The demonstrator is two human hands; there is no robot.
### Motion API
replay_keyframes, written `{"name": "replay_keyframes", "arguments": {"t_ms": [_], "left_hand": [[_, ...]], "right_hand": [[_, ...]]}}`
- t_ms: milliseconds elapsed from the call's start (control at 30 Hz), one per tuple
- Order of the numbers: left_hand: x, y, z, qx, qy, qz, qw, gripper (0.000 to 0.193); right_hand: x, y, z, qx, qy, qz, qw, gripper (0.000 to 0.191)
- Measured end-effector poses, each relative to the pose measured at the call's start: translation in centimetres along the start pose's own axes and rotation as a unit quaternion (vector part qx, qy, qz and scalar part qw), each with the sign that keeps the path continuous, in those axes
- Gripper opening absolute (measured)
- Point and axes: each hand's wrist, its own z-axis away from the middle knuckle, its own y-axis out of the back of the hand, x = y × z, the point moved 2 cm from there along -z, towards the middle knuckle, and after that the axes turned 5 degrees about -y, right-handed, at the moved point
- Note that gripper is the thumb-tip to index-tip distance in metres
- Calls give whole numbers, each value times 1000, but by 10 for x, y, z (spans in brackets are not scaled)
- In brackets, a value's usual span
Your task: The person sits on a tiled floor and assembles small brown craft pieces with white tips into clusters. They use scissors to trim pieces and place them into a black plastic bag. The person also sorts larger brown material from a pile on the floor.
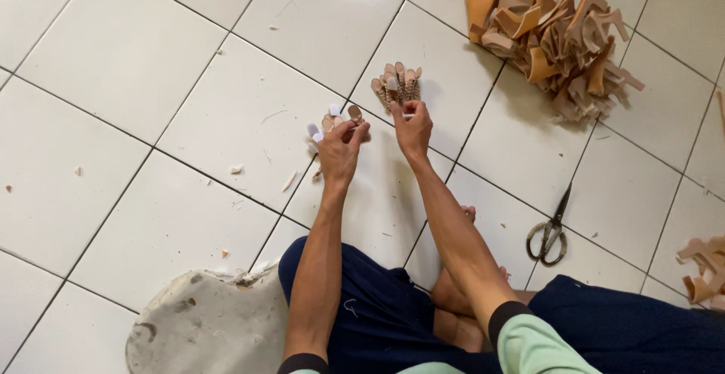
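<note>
I sit cross-legged on a white tiled floor with both arms stretched forward. My left hand [340,147] grips a small bunch of tan leather cut pieces with white tags [332,123]. My right hand [412,126] is pinched on a thin white strip, just below a small stack of tan leather pieces [397,85] lying on the floor. The two hands are close together, a few centimetres apart.
A big heap of tan leather cut-outs [555,38] lies at the far right. Scissors [550,232] rest on the floor right of my leg. More leather pieces [704,268] sit at the right edge. A dirty grey cushion [204,325] lies at my left. Small scraps dot the tiles.
</note>
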Motion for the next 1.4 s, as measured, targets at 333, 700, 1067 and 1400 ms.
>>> {"name": "replay_keyframes", "arguments": {"t_ms": [333,700,1067,1400], "left_hand": [[1,-5,-1,-13,2,81,997,24],[-9,-9,-2,-101,55,176,978,27],[-2,9,-4,63,-19,-30,997,27],[8,58,-14,180,8,-26,983,26]], "right_hand": [[-4,14,10,-41,9,-191,981,20],[-33,37,69,-206,24,-356,911,21],[4,16,-22,-91,3,-321,943,27],[35,14,22,-16,29,-179,983,46]]}}
